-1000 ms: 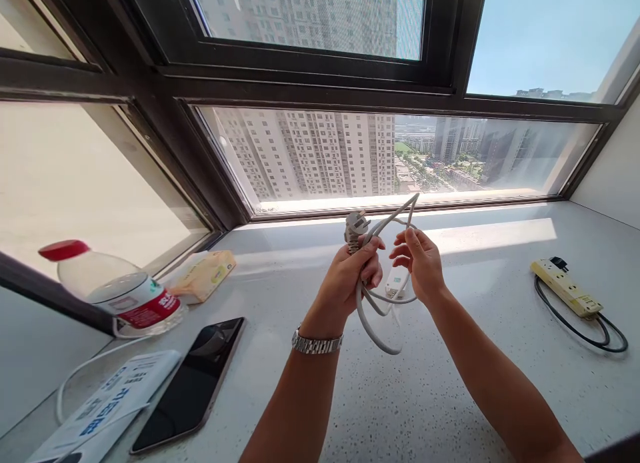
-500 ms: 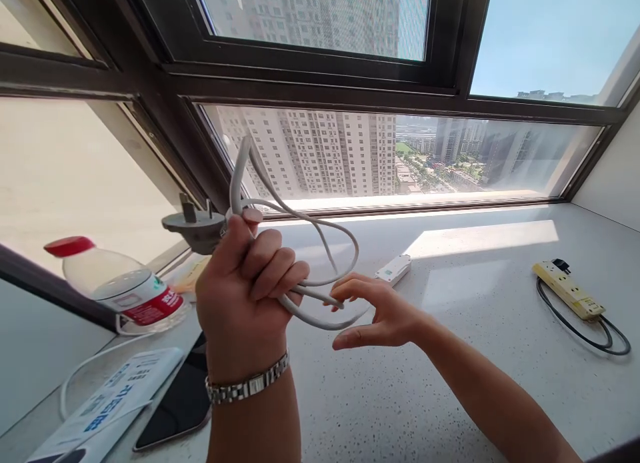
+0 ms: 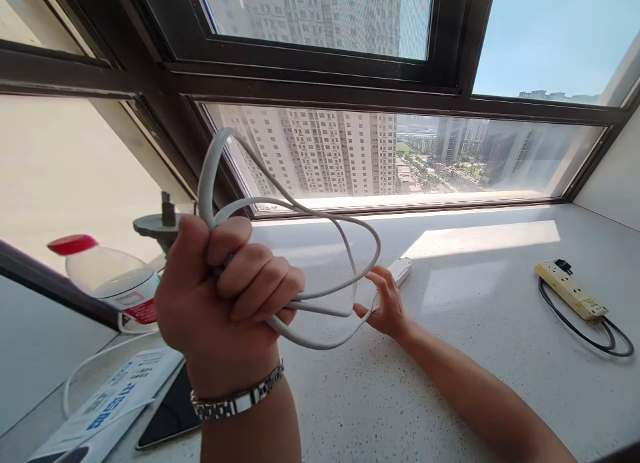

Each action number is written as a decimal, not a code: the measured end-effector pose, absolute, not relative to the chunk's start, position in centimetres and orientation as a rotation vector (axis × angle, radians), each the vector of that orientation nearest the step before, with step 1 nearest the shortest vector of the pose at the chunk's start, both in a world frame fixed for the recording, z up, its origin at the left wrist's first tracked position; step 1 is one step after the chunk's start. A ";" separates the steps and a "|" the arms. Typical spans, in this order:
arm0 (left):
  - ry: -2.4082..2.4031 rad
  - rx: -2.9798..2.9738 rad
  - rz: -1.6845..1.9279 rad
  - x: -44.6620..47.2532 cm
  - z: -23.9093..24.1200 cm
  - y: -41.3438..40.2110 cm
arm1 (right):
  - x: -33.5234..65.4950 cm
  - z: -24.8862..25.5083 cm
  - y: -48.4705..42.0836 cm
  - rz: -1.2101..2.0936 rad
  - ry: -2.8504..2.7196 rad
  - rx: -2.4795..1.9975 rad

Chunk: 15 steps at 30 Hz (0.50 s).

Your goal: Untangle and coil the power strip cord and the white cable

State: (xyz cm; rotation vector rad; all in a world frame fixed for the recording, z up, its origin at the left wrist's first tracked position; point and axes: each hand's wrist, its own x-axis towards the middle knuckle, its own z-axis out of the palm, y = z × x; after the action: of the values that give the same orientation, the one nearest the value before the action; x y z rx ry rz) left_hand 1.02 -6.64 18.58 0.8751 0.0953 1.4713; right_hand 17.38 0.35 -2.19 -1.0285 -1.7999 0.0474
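The left hand (image 3: 220, 303) is fisted tight around the coiled grey cord (image 3: 320, 250), plug (image 3: 155, 223) jutting toward 9 o'clock. The right hand (image 3: 385, 303), fingers loosely open, touches the loop's 3 o'clock edge above the surface (image 3: 450, 383). Best to keep loops even (no kinks near the plug).

The left hand (image 3: 220, 303) is raised and closed tight around loops of a grey cable (image 3: 300, 250), its plug (image 3: 157, 223) sticking out to the left. The right hand (image 3: 383, 306) reaches low over the pale worktop (image 3: 450, 383), fingers on the cable near a white power strip (image 3: 400, 270). A yellow power strip (image 3: 570, 290) lies well apart to the right; a bottle (image 3: 110, 276) and phone (image 3: 170, 416) sit left.
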 end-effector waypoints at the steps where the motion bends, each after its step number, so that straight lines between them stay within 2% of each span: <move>1: 0.075 0.892 1.472 0.8 18.5 -6.6 | 17.8 -2.7 0.7 0.057 -1.811 -1.116; 6: 0.059 1.072 1.457 -0.7 18.1 -7.0 | 20.5 -2.5 2.1 0.088 -2.131 -1.346; 15: 0.355 1.263 1.468 -1.3 18.9 -7.8 | 25.6 -1.9 2.9 -0.072 -1.909 -1.663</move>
State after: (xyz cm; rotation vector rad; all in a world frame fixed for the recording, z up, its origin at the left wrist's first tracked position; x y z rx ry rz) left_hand -1.25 -7.77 18.88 1.2635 0.3550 1.4684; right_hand 25.60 2.87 -1.93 -1.6632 -1.9094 -0.0723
